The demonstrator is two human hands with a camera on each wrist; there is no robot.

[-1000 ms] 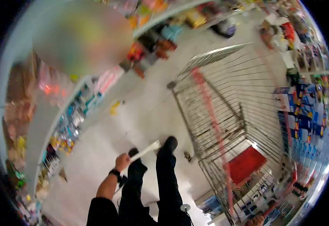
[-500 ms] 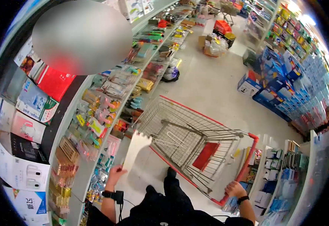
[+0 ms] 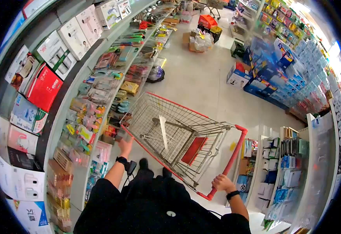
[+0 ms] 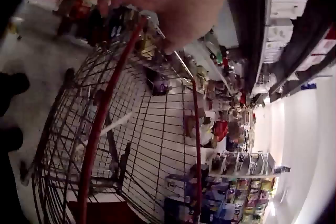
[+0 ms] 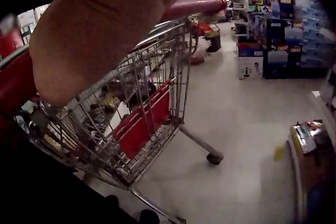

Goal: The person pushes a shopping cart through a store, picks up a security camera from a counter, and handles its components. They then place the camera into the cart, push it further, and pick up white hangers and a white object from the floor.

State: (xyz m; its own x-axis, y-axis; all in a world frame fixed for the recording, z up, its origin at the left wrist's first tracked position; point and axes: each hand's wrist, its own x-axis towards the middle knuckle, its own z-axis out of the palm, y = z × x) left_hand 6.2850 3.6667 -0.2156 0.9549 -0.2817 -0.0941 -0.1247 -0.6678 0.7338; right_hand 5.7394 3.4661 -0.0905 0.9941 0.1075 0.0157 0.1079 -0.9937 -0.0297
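Observation:
My right hand (image 3: 224,183) grips the red handle (image 3: 233,156) of a wire shopping cart (image 3: 169,107); in the right wrist view the hand (image 5: 105,35) covers part of that bar. Inside the cart lies a long, flat, off-white strip (image 3: 164,134), also visible through the wires as a pale strip (image 4: 116,123) in the left wrist view. Thin white wire pieces (image 3: 150,137) lie near it. Beside the cart's long red rim, toward the left shelf, my left hand (image 3: 125,145) reaches forward with nothing seen in it; its fingertips are blurred. A red flap (image 3: 194,150) hangs at the cart's handle end.
Shelves of packaged goods (image 3: 112,84) run close along the left. Stacked blue boxes (image 3: 262,74) stand to the right, with a low shelf (image 3: 270,171) near the handle. Farther up the aisle are a carton with plastic bags (image 3: 199,41) and a red crate (image 3: 207,21).
The off-white strip has gone from my left hand into the cart. The view has swung from the floor to the aisle and shelves. My right hand stays on the handle.

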